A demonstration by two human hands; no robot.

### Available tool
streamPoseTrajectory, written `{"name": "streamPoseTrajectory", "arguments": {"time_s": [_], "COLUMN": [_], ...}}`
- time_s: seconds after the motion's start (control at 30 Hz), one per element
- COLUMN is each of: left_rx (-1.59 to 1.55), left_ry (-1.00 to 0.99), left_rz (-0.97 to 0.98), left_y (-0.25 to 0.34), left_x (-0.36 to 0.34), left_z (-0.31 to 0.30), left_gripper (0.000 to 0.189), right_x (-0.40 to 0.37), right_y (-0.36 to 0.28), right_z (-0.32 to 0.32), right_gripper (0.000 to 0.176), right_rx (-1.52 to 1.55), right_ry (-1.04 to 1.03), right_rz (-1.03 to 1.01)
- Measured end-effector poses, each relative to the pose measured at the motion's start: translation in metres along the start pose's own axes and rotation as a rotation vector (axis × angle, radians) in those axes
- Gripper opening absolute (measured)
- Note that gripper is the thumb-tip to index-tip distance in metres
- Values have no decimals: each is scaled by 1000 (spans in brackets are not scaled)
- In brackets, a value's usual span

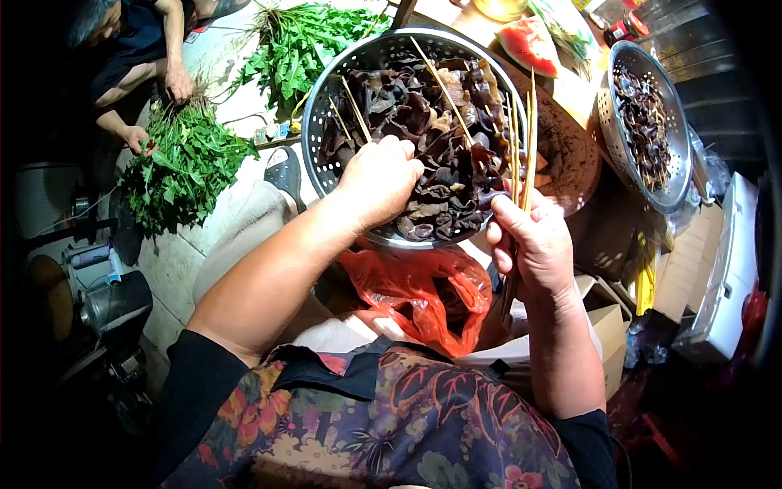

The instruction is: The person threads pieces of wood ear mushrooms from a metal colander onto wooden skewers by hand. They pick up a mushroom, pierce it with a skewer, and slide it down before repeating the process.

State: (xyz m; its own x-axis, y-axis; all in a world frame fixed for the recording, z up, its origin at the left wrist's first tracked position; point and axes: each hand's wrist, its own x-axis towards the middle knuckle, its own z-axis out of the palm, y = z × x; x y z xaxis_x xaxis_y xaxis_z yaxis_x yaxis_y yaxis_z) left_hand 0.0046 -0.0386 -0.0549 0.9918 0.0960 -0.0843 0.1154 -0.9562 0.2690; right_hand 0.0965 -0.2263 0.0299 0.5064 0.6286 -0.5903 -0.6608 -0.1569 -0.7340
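A perforated metal colander (pixel 314 155) holds a heap of dark wood ear mushrooms (pixel 444 183). Several bamboo skewers (pixel 440 81) poke up out of the heap. My left hand (pixel 379 183) is closed over the near left part of the mushrooms; its fingertips are turned away, so what they grip is hidden. At the colander's right edge, my right hand (pixel 529 240) grips a bundle of bamboo skewers (pixel 531 138), their tips pointing up. Pieces of wood ear are threaded on skewers just left of this bundle.
A second colander (pixel 607 122) with skewered wood ear stands at right, near a watermelon piece (pixel 529 47). A red plastic bag (pixel 423 293) lies below the first colander. At upper left another person's hands (pixel 177 81) hold leafy greens (pixel 183 167); more greens (pixel 309 45) lie behind.
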Motion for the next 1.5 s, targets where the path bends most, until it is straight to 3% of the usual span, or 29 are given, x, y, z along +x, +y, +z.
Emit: {"name": "streamPoseTrajectory", "arguments": {"time_s": [0.07, 0.13, 0.17, 0.23, 0.27, 0.3, 0.4, 0.5, 0.63, 0.8, 1.5], "left_rx": [35, -158, -224, -783, -1172, -1363, -1731, -2039, -2126, -2153, -1790], "left_ry": [13, 4, 125, -144, -134, -151, 74, 285, 473, 572, 748], "left_rz": [28, -76, 38, -227, -345, -517, -635, -547, -614, -665, -559], "left_y": [-3, -1, -12, -18, -20, -16, -25, -37, -40, -47, -33], "left_x": [0, 2, 5, 11, 10, 10, 9, 9, 9, 7, 12], "left_z": [5, -7, -4, -27, -34, -51, -57, -47, -46, -44, -51], "left_gripper": [15, 13, 14, 12, 9, 9, 18, 17, 15, 11, 14], "right_x": [-1, -1, -2, -3, -4, -4, -6, -8, -8, -10, -13], "right_y": [0, -1, -1, -3, -4, -4, -5, -2, 2, 3, 10], "right_z": [0, -2, -3, -3, -3, -4, 0, 2, 4, 3, 7], "right_gripper": [34, 34, 34, 33, 33, 31, 27, 33, 34, 32, 24], "right_rx": [12, 13, 15, 9, 1, -5, 8, -35, -43, -61, -147], "right_ry": [-11, -22, -33, -30, -28, -48, -99, -63, -87, -123, -52], "right_rz": [-1, -8, -14, -11, -8, -5, -3, 46, 53, 78, 22]}}
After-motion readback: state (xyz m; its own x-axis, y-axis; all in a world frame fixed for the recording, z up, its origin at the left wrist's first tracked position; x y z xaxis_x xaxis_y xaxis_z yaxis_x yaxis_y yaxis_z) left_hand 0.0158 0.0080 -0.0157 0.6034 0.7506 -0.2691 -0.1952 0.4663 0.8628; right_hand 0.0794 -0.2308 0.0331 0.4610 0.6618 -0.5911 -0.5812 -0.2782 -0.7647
